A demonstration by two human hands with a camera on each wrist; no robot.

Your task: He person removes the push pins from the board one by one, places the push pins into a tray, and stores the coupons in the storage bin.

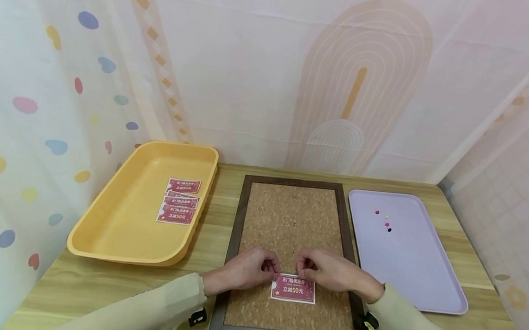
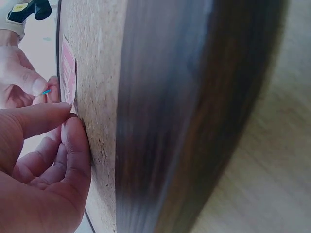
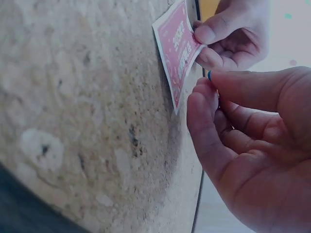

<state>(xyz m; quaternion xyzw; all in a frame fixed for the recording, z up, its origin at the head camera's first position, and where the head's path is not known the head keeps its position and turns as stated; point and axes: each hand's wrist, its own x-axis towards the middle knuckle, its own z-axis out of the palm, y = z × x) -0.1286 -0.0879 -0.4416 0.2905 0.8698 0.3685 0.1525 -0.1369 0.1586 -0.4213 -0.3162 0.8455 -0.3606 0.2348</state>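
A red paper coupon with white and yellow print lies on the lower part of a wood-framed cork board. My left hand pinches the coupon's upper left corner between thumb and index finger. Beside the upper right corner, my right hand pinches a small blue-headed thumbtack between thumb and fingertip. The tack's blue edge also shows in the left wrist view; most of it is hidden by the fingers. In the right wrist view part of the coupon stands off the cork.
To the left, a yellow tray holds several similar coupons, partly overlapping. A lilac tray to the right carries several tiny coloured tacks. The board's dark frame forms a raised edge. Patterned cloth hangs behind the table.
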